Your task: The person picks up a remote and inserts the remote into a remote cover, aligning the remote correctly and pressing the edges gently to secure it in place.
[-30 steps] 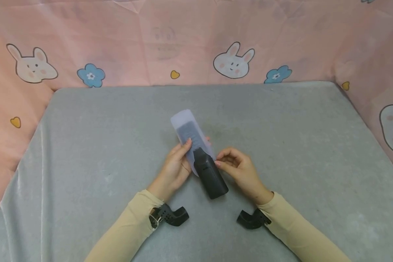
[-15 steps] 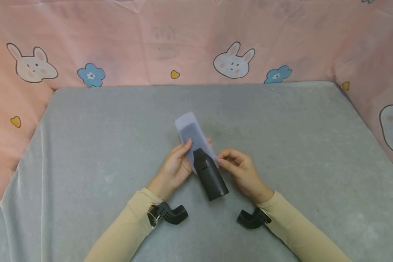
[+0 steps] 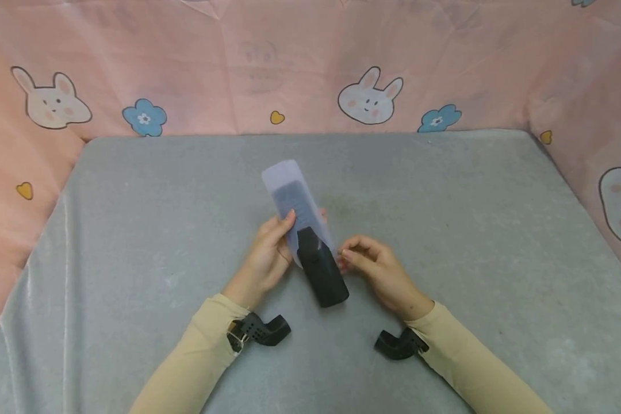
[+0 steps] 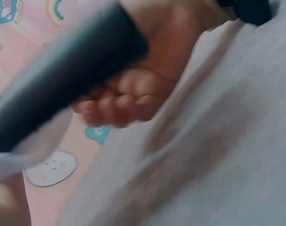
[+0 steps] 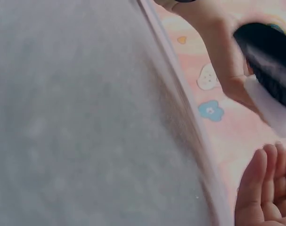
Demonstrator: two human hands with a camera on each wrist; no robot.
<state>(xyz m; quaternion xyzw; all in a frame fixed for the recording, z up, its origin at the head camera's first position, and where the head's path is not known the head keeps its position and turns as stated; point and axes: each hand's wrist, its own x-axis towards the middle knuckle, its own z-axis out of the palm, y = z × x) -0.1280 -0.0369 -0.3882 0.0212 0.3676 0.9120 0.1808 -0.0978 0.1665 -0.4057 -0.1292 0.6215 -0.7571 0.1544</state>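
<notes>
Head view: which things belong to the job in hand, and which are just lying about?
In the job:
translucent sleeve, gripped by the left hand
black handle-shaped object, against the sleeve
right hand, beside the sleeve's edge; contact unclear

Surroundings, none of it apparently being handled:
grey cloth, below the hands
pink backdrop, printed with rabbits and flowers
black wrist cameras, worn, not loose

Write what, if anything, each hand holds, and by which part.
The left hand grips the translucent sleeve by its middle, thumb on top. The right hand is beside the sleeve's edge, near the black object; whether it holds anything cannot be told.
</notes>
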